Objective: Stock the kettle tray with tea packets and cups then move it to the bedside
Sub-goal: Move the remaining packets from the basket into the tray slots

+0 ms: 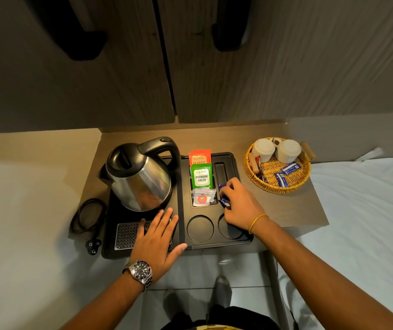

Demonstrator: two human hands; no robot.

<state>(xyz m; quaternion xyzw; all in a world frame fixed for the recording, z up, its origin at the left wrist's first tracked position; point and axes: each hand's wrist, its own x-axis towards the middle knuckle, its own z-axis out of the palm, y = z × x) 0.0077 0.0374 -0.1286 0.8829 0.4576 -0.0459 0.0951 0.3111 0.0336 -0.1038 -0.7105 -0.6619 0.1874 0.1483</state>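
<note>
A black kettle tray (226,157) sits on the small wooden table, with a steel kettle (138,177) on its left half. Upright in the tray's middle slots are an orange tea packet (199,157) and a green tea packet (201,176); a clear sachet (203,197) lies below them. My right hand (239,203) is shut on dark blue packets (224,202) at the tray's right slot. My left hand (158,236) lies flat and open on the tray's front, by the perforated drip grille (126,235). Two round cup recesses (200,229) are bare. Two white cups (276,150) stand upside down in a wicker basket (250,171).
The wicker basket at the table's back right also holds blue sachets (286,173) and a few stick packets. The kettle's black cord and plug (90,225) lie left of the tray. White bedding (369,210) flanks the table on the right. Wooden cabinet doors hang above.
</note>
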